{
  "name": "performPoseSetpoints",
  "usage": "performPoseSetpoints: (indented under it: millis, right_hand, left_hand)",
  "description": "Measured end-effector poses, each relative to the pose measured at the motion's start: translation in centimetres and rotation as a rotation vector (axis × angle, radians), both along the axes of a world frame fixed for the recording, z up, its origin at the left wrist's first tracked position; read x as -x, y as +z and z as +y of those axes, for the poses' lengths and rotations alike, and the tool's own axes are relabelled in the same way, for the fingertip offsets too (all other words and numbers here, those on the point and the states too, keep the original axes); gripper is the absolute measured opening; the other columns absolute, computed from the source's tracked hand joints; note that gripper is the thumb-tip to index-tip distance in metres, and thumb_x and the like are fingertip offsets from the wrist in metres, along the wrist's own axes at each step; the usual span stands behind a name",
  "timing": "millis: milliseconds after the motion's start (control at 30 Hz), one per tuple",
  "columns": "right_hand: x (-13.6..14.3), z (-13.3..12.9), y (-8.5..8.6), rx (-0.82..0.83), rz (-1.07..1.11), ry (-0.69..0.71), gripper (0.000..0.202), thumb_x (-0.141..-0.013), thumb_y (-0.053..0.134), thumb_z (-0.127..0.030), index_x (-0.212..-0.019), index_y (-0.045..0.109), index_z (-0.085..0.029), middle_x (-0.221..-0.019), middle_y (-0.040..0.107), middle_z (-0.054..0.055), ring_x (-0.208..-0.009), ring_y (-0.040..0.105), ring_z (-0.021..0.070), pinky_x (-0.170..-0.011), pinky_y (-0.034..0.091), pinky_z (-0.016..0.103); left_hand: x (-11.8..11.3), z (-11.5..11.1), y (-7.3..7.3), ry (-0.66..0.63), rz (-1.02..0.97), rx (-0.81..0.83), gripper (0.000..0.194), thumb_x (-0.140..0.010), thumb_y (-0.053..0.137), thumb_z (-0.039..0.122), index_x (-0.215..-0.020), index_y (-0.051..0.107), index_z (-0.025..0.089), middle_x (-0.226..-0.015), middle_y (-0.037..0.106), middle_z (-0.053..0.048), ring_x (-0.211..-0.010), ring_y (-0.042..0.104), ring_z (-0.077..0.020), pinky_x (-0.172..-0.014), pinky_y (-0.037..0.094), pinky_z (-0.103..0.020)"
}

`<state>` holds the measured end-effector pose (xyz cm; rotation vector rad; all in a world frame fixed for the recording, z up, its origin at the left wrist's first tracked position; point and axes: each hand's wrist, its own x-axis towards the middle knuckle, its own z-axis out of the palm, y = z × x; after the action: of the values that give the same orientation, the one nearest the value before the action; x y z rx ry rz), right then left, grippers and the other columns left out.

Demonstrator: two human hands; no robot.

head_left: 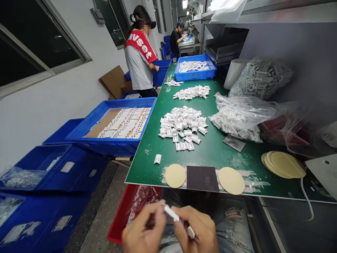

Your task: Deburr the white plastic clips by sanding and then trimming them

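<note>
Low in the view, my left hand (146, 228) is closed, with its fingertips at the left end of a small white plastic piece (171, 213). My right hand (196, 228) grips the other end of this piece between thumb and finger. A second small light-coloured part (191, 232) shows among the right hand's fingers. Both hands are in front of the green table's edge, above the lap. On the table, a single white piece (157, 159) stands apart from a pile of similar pieces (184, 121). Two round yellow pads (175, 175) flank a dark square pad (202, 178).
Blue bins (113, 102) stand left of the green table (147, 175), and a red bin (118, 225) sits below its edge. Plastic bags of parts (237, 119) lie at the right. A person (139, 59) stands at the far left side; another sits further back.
</note>
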<state>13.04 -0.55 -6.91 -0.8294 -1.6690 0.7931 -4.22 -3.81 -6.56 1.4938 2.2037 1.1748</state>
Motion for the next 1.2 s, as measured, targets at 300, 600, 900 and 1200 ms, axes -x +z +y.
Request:
performPoseSetpoints:
  millis: [300, 600, 900, 1200]
  right_hand:
    - [-1.3, 1.3, 1.3, 1.053, 0.474, 0.013, 0.037, -0.083, 0.075, -0.052, -0.097, 0.064, -0.019, -0.065, 0.07, 0.001, -0.043, 0.046, 0.006, -0.042, 0.031, 0.017]
    - [-2.3, 0.9, 2.6, 0.821, 0.131, 0.19, 0.034, -0.1, 0.047, -0.054, -0.115, 0.055, -0.024, -0.081, 0.059, -0.001, -0.069, 0.056, 0.0127, -0.058, 0.042, 0.022]
    - [-6.3, 4.8, 5.7, -0.254, -0.594, 0.159, 0.023, -0.106, 0.04, -0.033, -0.106, 0.058, -0.019, -0.074, 0.064, 0.001, -0.063, 0.057, 0.0177, -0.059, 0.038, 0.032]
    - [-4.9, 5.4, 6.4, -0.476, -0.844, 0.07, 0.045, -0.104, 0.034, -0.055, -0.073, 0.047, -0.024, -0.058, 0.046, -0.003, -0.048, 0.043, 0.0183, -0.052, 0.023, 0.034]
  left_hand:
    - [9.6, 0.7, 2.2, 0.272, 0.118, 0.468, 0.03, -0.087, 0.061, 0.049, -0.105, 0.076, 0.029, -0.09, 0.081, -0.007, -0.081, 0.077, -0.032, -0.061, 0.058, -0.036]
    - [-3.6, 3.9, 2.3, -0.112, -1.03, 0.089, 0.026, -0.082, 0.08, 0.037, -0.099, 0.079, 0.018, -0.088, 0.08, -0.009, -0.079, 0.075, -0.0183, -0.073, 0.06, -0.024]
    - [-4.3, 4.7, 5.5, -0.221, -1.383, 0.15, 0.021, -0.079, 0.084, 0.029, -0.094, 0.075, 0.02, -0.075, 0.072, 0.0, -0.054, 0.062, -0.0069, -0.049, 0.049, -0.014]
    - [-4.7, 4.2, 6.1, -0.187, -1.333, 0.272, 0.027, -0.069, 0.091, 0.034, -0.084, 0.075, 0.018, -0.072, 0.076, -0.002, -0.056, 0.062, -0.0068, -0.051, 0.051, -0.013]
